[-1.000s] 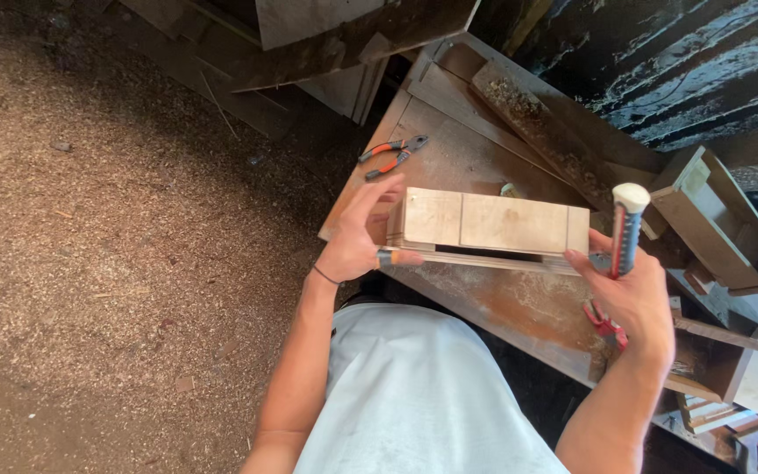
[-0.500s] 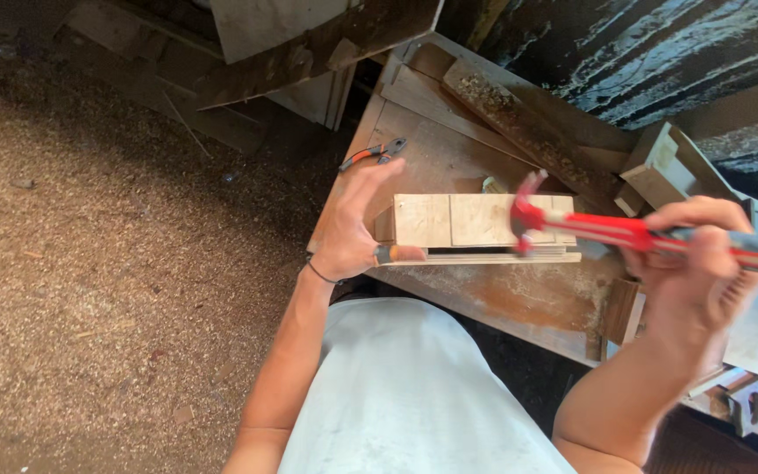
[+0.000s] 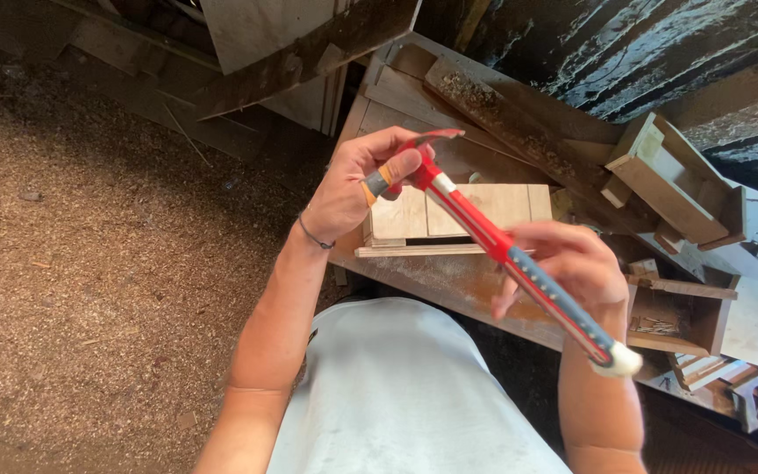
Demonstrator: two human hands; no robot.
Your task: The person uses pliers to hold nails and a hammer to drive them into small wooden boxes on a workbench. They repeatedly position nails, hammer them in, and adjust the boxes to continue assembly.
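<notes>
My right hand (image 3: 568, 268) grips the red hammer (image 3: 502, 250) mid-handle; my left hand (image 3: 357, 184) pinches its head, at ten o'clock from the grip, above the wooden box (image 3: 484, 204) on the workbench (image 3: 449, 281). Head-heavy and rigid, it handles best held low on the handle.

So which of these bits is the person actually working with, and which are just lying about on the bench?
In use:
- red hammer, head held by the left hand, handle by the right hand
- pale wooden block piece lying under the hammer

Lying about:
- open wooden box
- long rough plank
- small boxes and offcuts
- sawdust-covered floor
</notes>
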